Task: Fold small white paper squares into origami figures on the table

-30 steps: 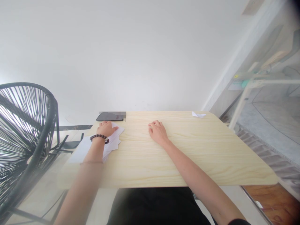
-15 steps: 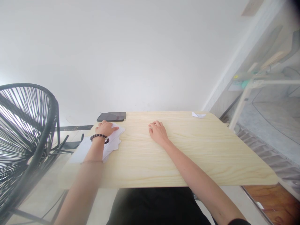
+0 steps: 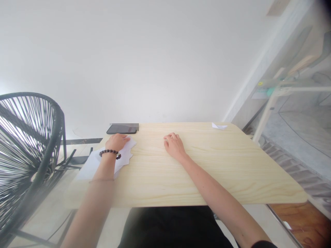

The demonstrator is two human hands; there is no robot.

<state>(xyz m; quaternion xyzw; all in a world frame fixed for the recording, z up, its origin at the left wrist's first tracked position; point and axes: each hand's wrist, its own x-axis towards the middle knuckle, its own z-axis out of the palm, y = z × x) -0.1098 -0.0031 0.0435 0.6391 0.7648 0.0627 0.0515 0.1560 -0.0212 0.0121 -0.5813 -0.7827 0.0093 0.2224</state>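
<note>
My left hand (image 3: 117, 141), with a dark bead bracelet at the wrist, is on the far part of a loose, fanned stack of white paper sheets (image 3: 125, 156). Its fingers are drawn in around the paper, the thumb pointing right; the fingertips are mostly hidden. Just beyond it lies a dark phone (image 3: 121, 129) at the table's far left edge. My right hand (image 3: 174, 146) rests on the bare wood near the middle, fingers loosely bent and slightly apart, holding nothing. Far to the right sits a small folded white paper piece (image 3: 219, 126).
The pale wooden table (image 3: 207, 165) stands against a white wall (image 3: 165, 62). A black corded chair (image 3: 28, 155) is close on the left. At the right is a white metal frame (image 3: 266, 117); several items behind it are blurred.
My left hand's fingers have drawn together from a more spread pose. The top sheets under it have shifted slightly to the left. My right hand stays in place.
</note>
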